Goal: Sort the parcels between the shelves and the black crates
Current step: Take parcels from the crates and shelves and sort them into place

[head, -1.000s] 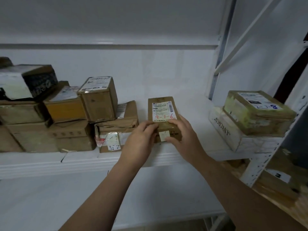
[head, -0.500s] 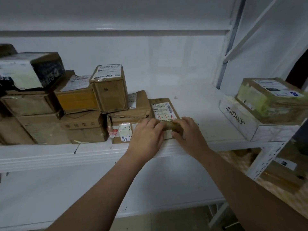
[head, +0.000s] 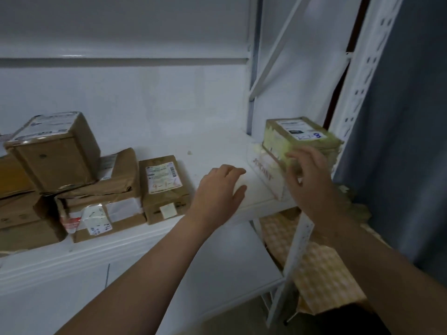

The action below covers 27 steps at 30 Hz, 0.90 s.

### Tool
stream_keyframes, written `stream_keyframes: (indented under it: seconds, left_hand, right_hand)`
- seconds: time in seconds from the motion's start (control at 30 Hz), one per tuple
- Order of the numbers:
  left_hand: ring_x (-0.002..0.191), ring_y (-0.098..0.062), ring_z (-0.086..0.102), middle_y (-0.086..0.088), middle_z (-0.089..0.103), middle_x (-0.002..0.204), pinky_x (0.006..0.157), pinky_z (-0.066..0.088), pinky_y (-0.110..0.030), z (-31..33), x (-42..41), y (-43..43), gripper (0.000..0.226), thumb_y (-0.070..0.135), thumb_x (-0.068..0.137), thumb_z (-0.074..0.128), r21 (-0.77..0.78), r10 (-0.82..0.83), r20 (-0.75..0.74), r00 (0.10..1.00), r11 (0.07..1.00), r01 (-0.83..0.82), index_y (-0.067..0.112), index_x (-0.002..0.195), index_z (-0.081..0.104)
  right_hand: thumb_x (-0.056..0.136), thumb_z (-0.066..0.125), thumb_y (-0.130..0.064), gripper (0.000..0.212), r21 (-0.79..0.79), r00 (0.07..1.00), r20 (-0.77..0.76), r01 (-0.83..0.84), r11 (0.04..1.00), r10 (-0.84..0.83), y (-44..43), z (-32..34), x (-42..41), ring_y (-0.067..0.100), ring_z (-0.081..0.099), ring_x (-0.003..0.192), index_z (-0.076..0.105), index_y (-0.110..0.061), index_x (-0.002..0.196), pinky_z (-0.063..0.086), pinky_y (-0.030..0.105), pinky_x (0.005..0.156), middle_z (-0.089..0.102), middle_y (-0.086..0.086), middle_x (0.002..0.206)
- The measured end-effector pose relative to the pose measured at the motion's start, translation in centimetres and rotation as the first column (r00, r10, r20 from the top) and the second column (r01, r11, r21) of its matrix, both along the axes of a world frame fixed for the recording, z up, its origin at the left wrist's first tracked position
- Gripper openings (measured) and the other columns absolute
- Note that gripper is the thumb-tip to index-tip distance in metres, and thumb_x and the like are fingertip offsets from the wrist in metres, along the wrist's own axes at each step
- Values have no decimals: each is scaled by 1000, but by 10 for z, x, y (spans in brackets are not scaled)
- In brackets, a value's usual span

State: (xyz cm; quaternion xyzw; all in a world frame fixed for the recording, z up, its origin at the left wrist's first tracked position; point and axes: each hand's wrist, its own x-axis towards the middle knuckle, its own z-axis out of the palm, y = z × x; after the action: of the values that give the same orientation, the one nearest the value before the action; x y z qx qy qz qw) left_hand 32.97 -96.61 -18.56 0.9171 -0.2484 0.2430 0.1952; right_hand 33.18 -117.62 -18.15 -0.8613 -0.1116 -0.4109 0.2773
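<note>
**Both hands free over the shelf, right one at the taped parcel**

White metal shelf (head: 212, 146) spans the view, w/ a perforated white upright (head: 360, 76) at its right end and a lower shelf board (head: 229, 257) beneath.

Left end: stack of brown cardboard parcels. The top one is a cube-ish box (head: 58, 155), white label on its lid, sitting a bit tilted. Just right of it, a crumpled brown-paper parcel (head: 121, 172) lies on a flat taped box (head: 106, 216) w/ red-and-white tape & a plastic label pouch on its front.

Right against that pair: the parcel marked 4-1-6 (head: 164, 189), flat on the shelf, label up, near the front edge.

Right end: a white carton (head: 264, 171) w/ grey lettering. On top of it sits a yellow-green taped parcel (head: 297, 139), label up, a blue 8 handwritten on it. Below the shelf at right, some yellow checked packaging (head: 321, 269).

Left hand (head: 217, 189) hovers over bare shelf btwn the parcel marked 4-1-6 and the white carton, fingers loosely bent, grasping nothing. Right hand (head: 312, 180) is in front of the yellow-green taped parcel, fingers spread and released, tips at its near face. Blurred there, so can't tell if they touch it.
</note>
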Motion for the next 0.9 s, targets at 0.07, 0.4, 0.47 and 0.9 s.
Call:
stream_keyframes:
  seconds: [0.07, 0.4, 0.47, 0.9]
  left_hand:
    - [113, -27, 52, -7, 54, 129, 95, 40, -37, 4, 9, -32, 40, 30, 95, 54, -32, -34, -46, 998, 999, 33, 16, 132, 52]
    - [126, -20, 48, -2, 51, 137, 102, 43, -39, 23, 51, -139, 51, 47, 98, 39, -545, -254, -404, 879, 839, -8, 24, 144, 31]
    - [121, -20, 53, -1, 54, 132, 100, 44, -38, 24, 51, -149, 47, 50, 98, 34, -587, -265, -436, 860, 808, -48, 26, 138, 39]
    - [123, -16, 51, -1, 53, 128, 102, 45, -39, 21, 28, -124, 23, 41, 92, 49, -916, -308, -130, 942, 401, 5, 29, 110, 41]
  right_hand:
    - [86, 51, -14, 34, 65, 998, 6, 56, 996, -56, -25, 7, -1, 28, 49, 115, 57, -5, 119, 42, 38, 100, 51, 15, 124]
    - [98, 48, -27, 37, 431, 917, -387, 88, 898, 96, -94, 25, 27, 14, 54, 108, 45, -14, 133, 48, 35, 93, 54, 0, 121]
    - [97, 47, -36, 33, 488, 893, -420, 73, 870, 160, -98, 23, 33, 17, 59, 104, 51, -19, 126, 52, 41, 91, 60, 1, 116]
    - [100, 42, -39, 14, 736, 890, -112, -225, 639, 442, -70, 18, 31, 12, 60, 87, 45, -30, 90, 51, 34, 87, 57, 0, 90]
